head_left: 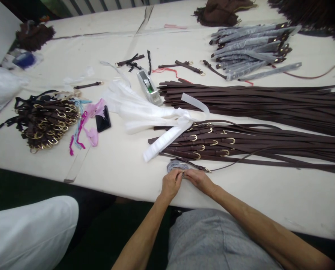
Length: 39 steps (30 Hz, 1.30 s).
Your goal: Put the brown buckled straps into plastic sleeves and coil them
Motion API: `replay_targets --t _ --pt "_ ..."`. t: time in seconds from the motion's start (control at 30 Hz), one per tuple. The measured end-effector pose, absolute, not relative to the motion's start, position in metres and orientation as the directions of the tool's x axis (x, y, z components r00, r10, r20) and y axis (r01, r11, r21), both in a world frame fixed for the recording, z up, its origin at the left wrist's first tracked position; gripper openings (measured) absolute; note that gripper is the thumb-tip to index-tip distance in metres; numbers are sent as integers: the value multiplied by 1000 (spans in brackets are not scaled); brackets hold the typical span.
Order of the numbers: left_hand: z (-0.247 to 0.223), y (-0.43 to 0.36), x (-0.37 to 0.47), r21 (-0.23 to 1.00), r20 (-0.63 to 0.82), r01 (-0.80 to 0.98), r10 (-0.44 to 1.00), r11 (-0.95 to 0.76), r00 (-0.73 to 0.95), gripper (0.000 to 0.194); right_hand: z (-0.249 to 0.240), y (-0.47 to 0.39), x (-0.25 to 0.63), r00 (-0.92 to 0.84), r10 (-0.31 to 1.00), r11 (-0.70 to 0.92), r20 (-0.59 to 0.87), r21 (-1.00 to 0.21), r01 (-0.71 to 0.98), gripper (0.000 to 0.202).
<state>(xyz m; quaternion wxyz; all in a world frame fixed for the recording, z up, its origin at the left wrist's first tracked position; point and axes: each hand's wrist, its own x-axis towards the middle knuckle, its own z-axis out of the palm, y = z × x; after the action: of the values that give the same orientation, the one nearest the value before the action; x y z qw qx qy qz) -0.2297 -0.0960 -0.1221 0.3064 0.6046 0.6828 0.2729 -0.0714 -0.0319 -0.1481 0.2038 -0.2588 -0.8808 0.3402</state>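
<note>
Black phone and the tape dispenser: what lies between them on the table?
The head view shows loose white sheets between the phone and the tape dispenser.

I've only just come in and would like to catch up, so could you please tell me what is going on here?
A person's left hand and right hand meet, fingers together, at a small greyish bundle near the table's front edge; exactly what they pinch is hidden. Just beyond lie brown straps with gold-coloured buckles, a white strip across their left end. Farther back is a pile of plastic-wrapped straps.
</note>
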Motion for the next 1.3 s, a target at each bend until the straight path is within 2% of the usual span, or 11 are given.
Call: replay_targets --t 0.07,0.17,0.23,0.53,0.77,1.0,1.13,1.3 --pt "-120 -96 -231 761 -93 638 993 120 -77 21 -146 -29 -72 -794 586 627 160 -710 320 22" --pt "-119 -97 -231 777 -102 618 993 118 -62 41 -144 -26 -73 -814 567 616 124 -720 320 24" --pt "-120 -97 -230 782 -103 612 993 118 -59 47 -143 -23 -74 -820 563 602 104 -732 320 26" --pt "-130 -99 -233 825 -80 554 994 110 -78 35 -135 -13 -79 -809 585 523 56 -789 323 21" --pt "-127 -101 -226 791 -56 600 991 116 -118 34 -135 -15 -79 -812 583 520 32 -783 343 21" --pt "-122 -99 -223 763 -94 620 981 181 -170 23 -137 -15 -82 -818 574 508 25 -795 332 15" --pt "-122 -95 -225 764 -105 606 970 221 -221 15 -137 -9 -83 -845 534 509 12 -803 310 11" --pt "-125 -92 -222 772 -94 582 951 256 -293 13 -130 3 -84 -891 455 549 2 -788 278 10"
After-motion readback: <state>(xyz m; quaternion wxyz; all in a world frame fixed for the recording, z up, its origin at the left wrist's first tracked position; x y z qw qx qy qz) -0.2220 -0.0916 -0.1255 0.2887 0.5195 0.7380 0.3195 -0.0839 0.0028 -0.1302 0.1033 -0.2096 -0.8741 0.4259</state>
